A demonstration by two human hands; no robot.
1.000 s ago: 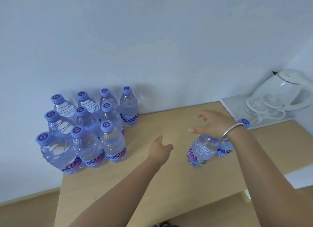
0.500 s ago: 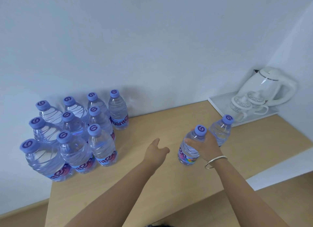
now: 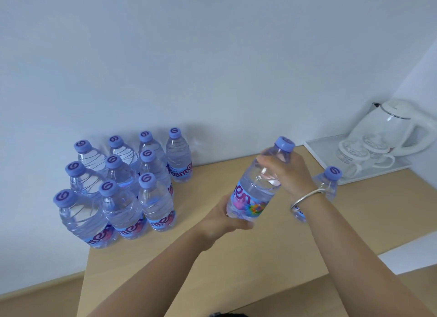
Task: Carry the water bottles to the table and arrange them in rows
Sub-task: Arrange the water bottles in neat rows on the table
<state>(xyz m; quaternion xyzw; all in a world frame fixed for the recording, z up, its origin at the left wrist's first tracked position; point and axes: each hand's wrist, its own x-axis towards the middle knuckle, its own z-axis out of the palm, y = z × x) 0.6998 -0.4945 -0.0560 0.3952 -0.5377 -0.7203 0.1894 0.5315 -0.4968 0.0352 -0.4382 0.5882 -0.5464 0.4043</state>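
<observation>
The left hand [image 3: 222,218] is nearest, at about 6 o'clock on the surface [image 3: 260,257]. Its fingers cup the bottom of a bottle [image 3: 257,186] from below. The right hand [image 3: 286,172] grips the same bottle near its top, fingers curled round it just under the cap [image 3: 285,143]. The bottle is in the air and tilted, cap toward 1 o'clock.

A second bottle [image 3: 329,182] stands at 3 o'clock, just behind the right wrist, partly hidden. The wrist could bump it and tip it over.

The pack [image 3: 123,186] of ten bottles stands at 10 o'clock by the wall [image 3: 212,56], in close rows. If the held bottle is put down too fast beside them, it may knock them down.

A kettle [image 3: 397,127] and cups [image 3: 359,151] sit on a tray [image 3: 314,149] at 2 o'clock.
</observation>
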